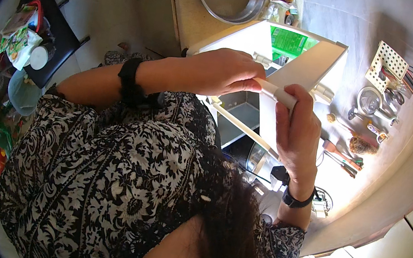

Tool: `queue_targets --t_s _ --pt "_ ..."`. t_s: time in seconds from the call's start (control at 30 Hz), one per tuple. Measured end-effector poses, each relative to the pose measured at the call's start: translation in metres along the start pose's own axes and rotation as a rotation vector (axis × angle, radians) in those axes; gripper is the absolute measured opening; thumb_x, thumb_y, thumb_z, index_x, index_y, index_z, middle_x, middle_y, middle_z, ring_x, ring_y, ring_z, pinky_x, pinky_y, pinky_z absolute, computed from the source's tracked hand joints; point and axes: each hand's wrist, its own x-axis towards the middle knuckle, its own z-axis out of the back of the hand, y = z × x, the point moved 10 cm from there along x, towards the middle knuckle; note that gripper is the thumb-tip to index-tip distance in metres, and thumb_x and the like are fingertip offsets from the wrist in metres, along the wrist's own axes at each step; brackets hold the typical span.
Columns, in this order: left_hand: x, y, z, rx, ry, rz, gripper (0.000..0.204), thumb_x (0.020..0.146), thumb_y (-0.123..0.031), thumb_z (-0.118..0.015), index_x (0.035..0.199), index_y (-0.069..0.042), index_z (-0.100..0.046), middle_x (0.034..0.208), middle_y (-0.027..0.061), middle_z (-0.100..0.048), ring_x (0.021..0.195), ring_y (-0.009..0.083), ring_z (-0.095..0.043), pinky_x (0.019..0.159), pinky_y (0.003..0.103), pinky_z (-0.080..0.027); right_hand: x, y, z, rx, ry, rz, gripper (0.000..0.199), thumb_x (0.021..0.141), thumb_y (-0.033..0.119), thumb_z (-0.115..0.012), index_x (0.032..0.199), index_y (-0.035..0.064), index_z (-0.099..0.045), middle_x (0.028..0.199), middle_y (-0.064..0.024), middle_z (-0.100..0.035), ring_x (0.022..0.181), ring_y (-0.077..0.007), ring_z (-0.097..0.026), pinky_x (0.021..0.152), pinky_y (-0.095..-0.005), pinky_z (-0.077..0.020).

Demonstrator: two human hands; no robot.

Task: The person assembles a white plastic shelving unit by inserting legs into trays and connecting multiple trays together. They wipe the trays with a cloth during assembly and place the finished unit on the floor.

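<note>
From here, I see the left hand (pixel 225 73) pinching one end of a short white plastic tube (pixel 273 90). The tube sits between the hands, near a boxy white plastic rack (pixel 307 64); I can't tell if those two touch. The right hand (pixel 298 127) grips the tube's other end. I'd keep both ends straight and go gently.

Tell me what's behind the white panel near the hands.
A green package shows partly behind the white panel; the panel seems to cover one end of it. The left hand and right hand hold a white rod. Anything else behind the panel is hidden.
</note>
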Motion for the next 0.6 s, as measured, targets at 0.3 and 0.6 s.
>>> queue_targets --t_s 0.3,0.6 --pt "0.003 -0.027 -0.011 0.027 0.046 -0.135 0.030 0.090 -0.025 -0.066 0.098 -0.004 -0.047 0.075 0.0163 -0.064 0.065 0.0351 -0.064 0.057 0.043 -0.048 -0.022 0.001 -0.007 0.006 0.027 0.011 0.030 0.083 0.005 -0.069 0.107 0.0031 -0.052 0.083 -0.0152 -0.065 0.067 -0.0350 -0.065 0.058 -0.0396 -0.0511" --pt "0.031 -0.022 -0.013 0.048 0.423 0.059 0.024 0.093 -0.030 -0.061 0.102 -0.010 -0.053 0.080 0.0152 -0.064 0.072 0.0359 -0.063 0.062 0.047 -0.046 -0.052 -0.032 0.011 0.408 0.274 -0.131 0.069 0.092 0.055 -0.054 0.132 0.0009 -0.042 0.096 -0.0141 -0.065 0.075 -0.0302 -0.065 0.066 -0.0385 -0.0502"
